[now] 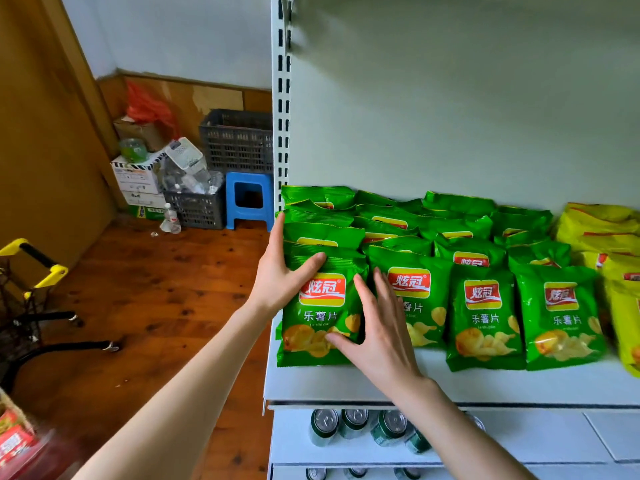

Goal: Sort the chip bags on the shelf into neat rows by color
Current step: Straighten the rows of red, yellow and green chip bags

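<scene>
On the white shelf (485, 386), left hand (280, 275) and right hand (381, 330) flank a green chip bag (318, 320), fingers straight and spread.

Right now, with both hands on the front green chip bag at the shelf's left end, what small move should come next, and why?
Probably square that glossy green chip bag between the left hand and right hand, then let go. Both hands flank its edges, it sits close to the left edge of the white shelf board, and the green bags beside it look settled.
</scene>
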`<state>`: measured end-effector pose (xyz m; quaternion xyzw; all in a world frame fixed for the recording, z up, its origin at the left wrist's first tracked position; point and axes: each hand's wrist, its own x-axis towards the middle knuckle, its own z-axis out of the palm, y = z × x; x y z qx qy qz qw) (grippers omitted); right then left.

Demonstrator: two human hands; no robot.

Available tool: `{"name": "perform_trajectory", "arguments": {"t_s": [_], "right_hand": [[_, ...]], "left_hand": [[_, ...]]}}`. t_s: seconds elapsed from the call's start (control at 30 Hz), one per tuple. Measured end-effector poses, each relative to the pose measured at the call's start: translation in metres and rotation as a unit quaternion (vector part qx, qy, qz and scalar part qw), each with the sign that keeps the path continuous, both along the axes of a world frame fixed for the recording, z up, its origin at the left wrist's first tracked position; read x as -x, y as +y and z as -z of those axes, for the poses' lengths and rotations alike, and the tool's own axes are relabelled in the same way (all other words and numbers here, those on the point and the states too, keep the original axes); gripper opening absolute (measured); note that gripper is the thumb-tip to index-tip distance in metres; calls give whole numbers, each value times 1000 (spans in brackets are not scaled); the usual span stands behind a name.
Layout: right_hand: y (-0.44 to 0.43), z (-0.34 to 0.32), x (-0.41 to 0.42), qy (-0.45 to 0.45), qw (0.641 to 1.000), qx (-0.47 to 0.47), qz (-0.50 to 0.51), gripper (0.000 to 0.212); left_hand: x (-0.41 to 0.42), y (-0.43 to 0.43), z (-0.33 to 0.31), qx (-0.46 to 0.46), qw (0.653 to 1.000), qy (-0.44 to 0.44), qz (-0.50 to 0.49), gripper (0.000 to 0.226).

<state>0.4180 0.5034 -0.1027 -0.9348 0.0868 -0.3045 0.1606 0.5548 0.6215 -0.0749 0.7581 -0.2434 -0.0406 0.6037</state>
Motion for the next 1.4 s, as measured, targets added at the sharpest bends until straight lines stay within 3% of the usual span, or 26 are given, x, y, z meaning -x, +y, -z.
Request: {"name": "perform_trajectory", "arguments": {"t_s": [0.27,0.37,0.53,0.8,0.93,1.13,1.23,1.4], "right_hand": [[-2,-3,2,3,1000,-5,1,103],[-2,-2,4,9,1000,15,10,103],[-2,-1,10,7,999,42,10,104],[1,0,15,3,999,41,2,102],[1,2,17,-2,998,65,-1,106],[3,10,20,29,994,101,16,82],[1,10,15,16,995,92,15,79],[3,5,9,12,994,102,35,97]], "left_hand": [[1,-1,-7,-18,999,-29,12,100],[8,2,-10,-1,999,-40,-8,89],[14,8,-13,28,999,-5,-27,88],[8,13,-17,-2,999,4,-53,85],[6,3,-22,-18,998,-12,-57,70],[11,-9,-24,-23,994,-48,-94,58],[11,-3,-19,-5,994,-37,-107,60],[48,22,17,-9,996,-10,-88,77]]}}
